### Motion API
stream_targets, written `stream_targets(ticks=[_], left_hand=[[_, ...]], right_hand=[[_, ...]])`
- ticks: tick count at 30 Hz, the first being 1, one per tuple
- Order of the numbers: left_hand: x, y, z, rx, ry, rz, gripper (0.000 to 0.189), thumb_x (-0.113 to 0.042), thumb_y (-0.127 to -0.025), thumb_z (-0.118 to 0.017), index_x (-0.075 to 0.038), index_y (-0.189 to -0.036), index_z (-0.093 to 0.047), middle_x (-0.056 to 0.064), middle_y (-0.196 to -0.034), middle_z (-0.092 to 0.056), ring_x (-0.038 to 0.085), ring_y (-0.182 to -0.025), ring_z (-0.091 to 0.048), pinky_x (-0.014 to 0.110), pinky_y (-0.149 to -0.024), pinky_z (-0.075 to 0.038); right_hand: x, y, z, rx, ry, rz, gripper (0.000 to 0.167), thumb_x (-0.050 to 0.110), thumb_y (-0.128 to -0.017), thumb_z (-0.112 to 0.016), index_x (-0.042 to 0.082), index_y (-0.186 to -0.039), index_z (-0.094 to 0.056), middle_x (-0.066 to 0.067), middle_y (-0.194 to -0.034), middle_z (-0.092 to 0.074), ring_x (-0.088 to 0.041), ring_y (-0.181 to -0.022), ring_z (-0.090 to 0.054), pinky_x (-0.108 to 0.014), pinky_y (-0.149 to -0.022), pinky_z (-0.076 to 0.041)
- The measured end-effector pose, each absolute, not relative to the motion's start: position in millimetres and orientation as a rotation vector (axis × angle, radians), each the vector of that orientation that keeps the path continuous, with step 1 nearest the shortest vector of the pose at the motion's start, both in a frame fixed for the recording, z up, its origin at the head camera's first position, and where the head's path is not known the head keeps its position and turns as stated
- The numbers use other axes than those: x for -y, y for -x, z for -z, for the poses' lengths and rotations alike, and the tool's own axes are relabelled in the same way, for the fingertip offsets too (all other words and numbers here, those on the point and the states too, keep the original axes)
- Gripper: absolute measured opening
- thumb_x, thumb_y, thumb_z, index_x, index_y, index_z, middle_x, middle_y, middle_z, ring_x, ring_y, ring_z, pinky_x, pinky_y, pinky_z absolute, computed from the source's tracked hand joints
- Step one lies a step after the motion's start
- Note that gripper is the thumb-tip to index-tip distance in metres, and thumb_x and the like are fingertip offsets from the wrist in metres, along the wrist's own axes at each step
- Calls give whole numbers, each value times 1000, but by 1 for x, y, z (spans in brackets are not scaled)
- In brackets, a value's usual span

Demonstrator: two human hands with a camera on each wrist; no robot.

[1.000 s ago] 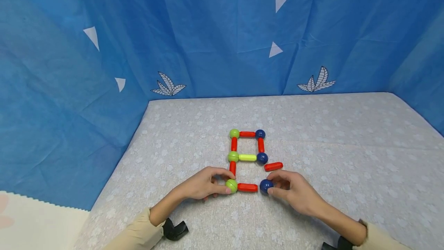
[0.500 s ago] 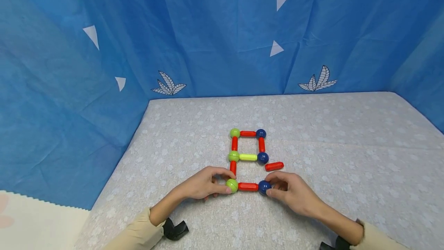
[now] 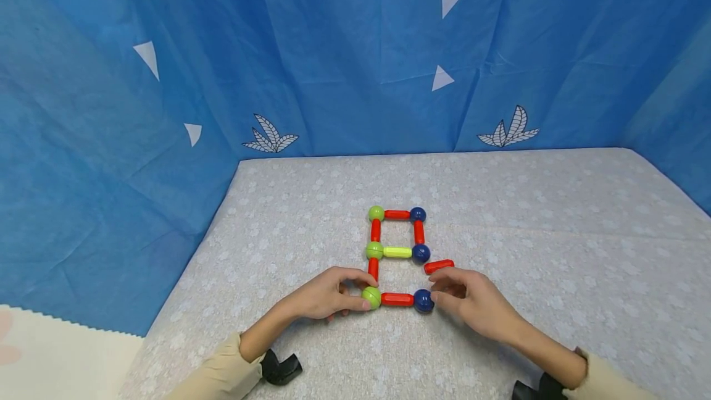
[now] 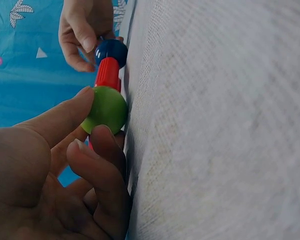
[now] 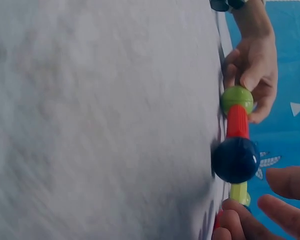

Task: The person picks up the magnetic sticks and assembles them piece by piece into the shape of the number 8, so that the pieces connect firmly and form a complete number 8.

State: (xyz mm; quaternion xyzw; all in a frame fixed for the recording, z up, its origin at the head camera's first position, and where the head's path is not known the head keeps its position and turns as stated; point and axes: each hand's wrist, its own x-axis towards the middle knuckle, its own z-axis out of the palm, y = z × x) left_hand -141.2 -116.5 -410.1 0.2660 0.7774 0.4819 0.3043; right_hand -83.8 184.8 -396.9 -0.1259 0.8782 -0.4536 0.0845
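My left hand [image 3: 330, 294] pinches the near green ball [image 3: 371, 297] between thumb and fingers on the tabletop. A red rod [image 3: 397, 300] runs from that ball to a dark blue ball [image 3: 424, 301]. Beside the blue ball is my right hand [image 3: 474, 302]; in the right wrist view its thumb and fingers are spread, with a gap to the ball [image 5: 236, 160]. Another red rod [image 3: 373, 269] leads from the held ball up to the middle green ball [image 3: 374, 250]. Just beyond the right fingertips lies a loose red rod [image 3: 439, 266].
Farther back, a square of red rods, green and blue balls and a yellow-green rod [image 3: 397, 252] lies flat, joined to the near part. A pale flowered cloth [image 3: 300, 215] covers the table. Blue curtains [image 3: 355, 54] hang behind and at the sides.
The right hand brought the blue ball left against the red rod's end, then let go and drew slightly right. The left hand stays on the green ball.
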Motion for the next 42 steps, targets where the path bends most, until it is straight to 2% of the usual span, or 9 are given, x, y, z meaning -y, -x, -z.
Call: stream_targets(ticks=[6,11,14,19,26,33,42], left_hand=[[117,141,410,-2064,-713,-1275,30,-20,-92,-73,-15,-121,-68,1,-101,-61,15,-51,-50,25,-39,-40],[117,141,410,-2064,-708,-1273,30,-20,-92,-73,-16,-120,-68,0,-102,-61,15,-51,-50,25,-39,-40],[116,141,410,-2064,-705,-1269,29,-20,-92,-73,-17,-120,-68,0,-101,-62,15,-51,-49,25,-39,-40],[116,141,410,-2064,-702,-1264,29,-21,-92,-73,-17,-120,-68,0,-101,-62,15,-52,-50,26,-39,-40],[116,141,410,-2068,-704,-1264,29,-21,-92,-73,-17,-120,-68,0,-100,-62,15,-52,-50,26,-39,-40],[116,141,411,-2070,-707,-1265,30,-20,-92,-73,-15,-121,-68,0,-101,-62,15,-52,-50,25,-39,-40],[116,141,411,-2068,-702,-1269,30,-21,-92,-73,-16,-121,-68,-1,-102,-62,15,-52,-51,25,-39,-40]], right_hand=[[-189,93,390,-2693,287,1318,27,13,-94,-68,7,-120,-69,0,-100,-70,-13,-79,-63,-28,-67,-52],[-190,100,390,-2744,246,1207,40,17,-94,-68,0,-130,-62,2,-87,-66,-14,-73,-56,-30,-62,-46],[-191,103,391,-2739,245,1173,42,18,-94,-67,-2,-131,-60,2,-82,-63,-15,-70,-53,-29,-60,-44],[-192,106,393,-2726,252,1166,39,15,-93,-68,-4,-126,-62,1,-77,-59,-15,-67,-51,-27,-57,-42],[-193,107,396,-2711,277,1143,23,14,-92,-68,4,-113,-69,3,-76,-61,-15,-68,-52,-29,-59,-42],[-193,109,397,-2717,322,1116,31,17,-93,-68,4,-121,-68,4,-77,-59,-15,-68,-51,-28,-58,-41],[-193,109,398,-2721,355,1113,18,16,-92,-69,8,-108,-71,5,-72,-57,-15,-63,-49,-27,-54,-40]])
